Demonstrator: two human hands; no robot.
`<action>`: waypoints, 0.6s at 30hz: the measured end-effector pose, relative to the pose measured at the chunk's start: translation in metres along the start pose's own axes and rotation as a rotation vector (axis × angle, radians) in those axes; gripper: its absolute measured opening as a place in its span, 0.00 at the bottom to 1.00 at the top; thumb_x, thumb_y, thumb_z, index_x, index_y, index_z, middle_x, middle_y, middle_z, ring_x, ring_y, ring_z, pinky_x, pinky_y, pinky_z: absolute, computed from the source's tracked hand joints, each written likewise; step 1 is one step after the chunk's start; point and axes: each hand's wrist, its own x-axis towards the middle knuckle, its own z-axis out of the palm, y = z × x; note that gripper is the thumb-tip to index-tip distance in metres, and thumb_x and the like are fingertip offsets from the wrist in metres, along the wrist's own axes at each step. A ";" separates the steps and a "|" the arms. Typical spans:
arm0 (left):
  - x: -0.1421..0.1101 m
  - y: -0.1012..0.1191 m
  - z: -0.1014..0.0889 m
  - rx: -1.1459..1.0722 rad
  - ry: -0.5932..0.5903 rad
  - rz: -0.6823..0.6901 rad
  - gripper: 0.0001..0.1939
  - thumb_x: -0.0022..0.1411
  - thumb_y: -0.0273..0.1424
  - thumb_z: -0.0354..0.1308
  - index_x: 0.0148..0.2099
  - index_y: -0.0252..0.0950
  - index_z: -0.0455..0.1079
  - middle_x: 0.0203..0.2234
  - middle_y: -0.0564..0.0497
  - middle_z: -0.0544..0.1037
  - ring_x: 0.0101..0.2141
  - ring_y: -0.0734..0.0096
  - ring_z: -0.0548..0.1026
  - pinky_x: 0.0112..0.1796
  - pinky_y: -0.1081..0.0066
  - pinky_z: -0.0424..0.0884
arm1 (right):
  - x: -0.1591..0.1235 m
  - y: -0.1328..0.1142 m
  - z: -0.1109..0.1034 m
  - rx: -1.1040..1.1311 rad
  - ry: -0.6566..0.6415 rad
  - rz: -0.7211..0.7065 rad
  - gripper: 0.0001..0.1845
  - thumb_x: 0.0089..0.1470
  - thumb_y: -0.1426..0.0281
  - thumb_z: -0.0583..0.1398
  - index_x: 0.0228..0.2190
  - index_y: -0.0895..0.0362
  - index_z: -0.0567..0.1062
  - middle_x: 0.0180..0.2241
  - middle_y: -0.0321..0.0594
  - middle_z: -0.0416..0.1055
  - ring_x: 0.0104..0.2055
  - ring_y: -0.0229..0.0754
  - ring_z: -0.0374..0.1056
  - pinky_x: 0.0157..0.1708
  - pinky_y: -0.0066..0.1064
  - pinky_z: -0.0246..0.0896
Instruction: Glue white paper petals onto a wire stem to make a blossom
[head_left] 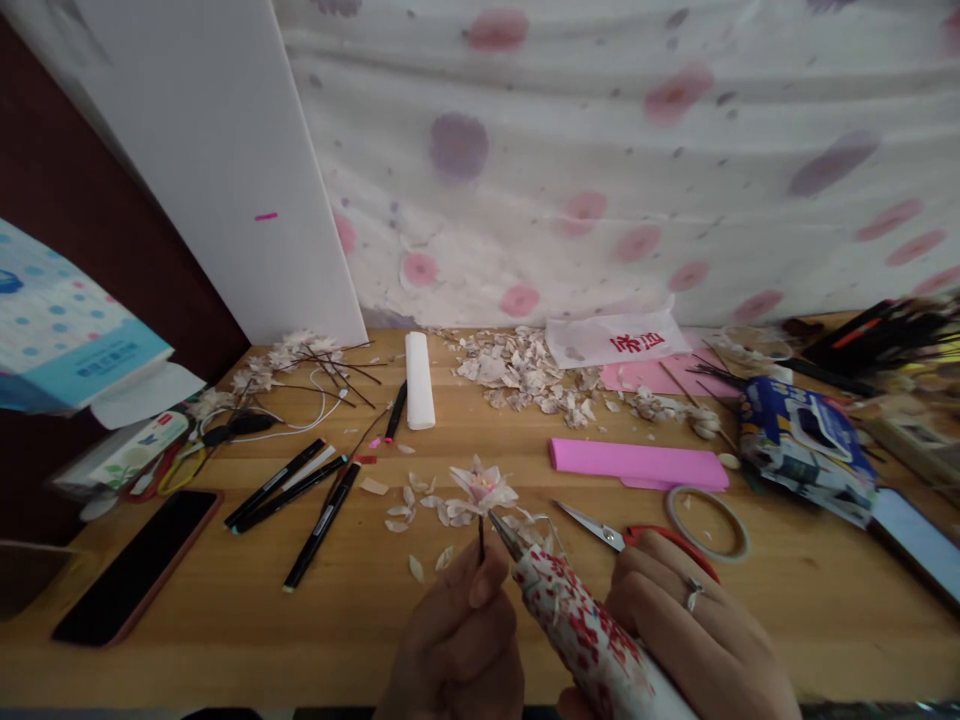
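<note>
My left hand (457, 640) pinches a thin dark wire stem that carries a small pale pink paper flower (484, 487), held upright above the wooden table (360, 620). My right hand (697, 630), with a ring on one finger, grips a glue gun (577, 620) wrapped in a red-and-white floral pattern. Its nozzle points up and left and touches the base of the flower. Loose pale petals (420, 505) lie on the table just beyond the flower.
Scissors (600, 527) with red handles, a tape ring (709, 520) and a pink folded sheet (637, 463) lie to the right. Black pens (300, 495) and a phone (139, 565) lie left. A petal heap (517, 375), a white stick (418, 380) and finished flowers (285, 360) sit farther back.
</note>
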 end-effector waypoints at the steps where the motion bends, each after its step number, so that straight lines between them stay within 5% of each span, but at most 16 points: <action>1: -0.001 0.000 0.000 0.002 -0.002 -0.007 0.11 0.65 0.41 0.64 0.31 0.45 0.71 0.07 0.66 0.45 0.10 0.79 0.36 0.10 0.77 0.44 | 0.000 0.000 0.000 -0.003 -0.007 0.006 0.14 0.64 0.74 0.54 0.26 0.52 0.60 0.21 0.31 0.55 0.24 0.40 0.55 0.25 0.31 0.49; 18: -0.001 0.000 -0.004 0.028 -0.006 -0.001 0.13 0.65 0.43 0.64 0.32 0.44 0.70 0.06 0.67 0.46 0.08 0.80 0.34 0.10 0.78 0.45 | 0.002 0.001 0.000 0.005 -0.013 -0.032 0.13 0.64 0.74 0.54 0.26 0.53 0.61 0.21 0.31 0.56 0.24 0.38 0.57 0.25 0.30 0.50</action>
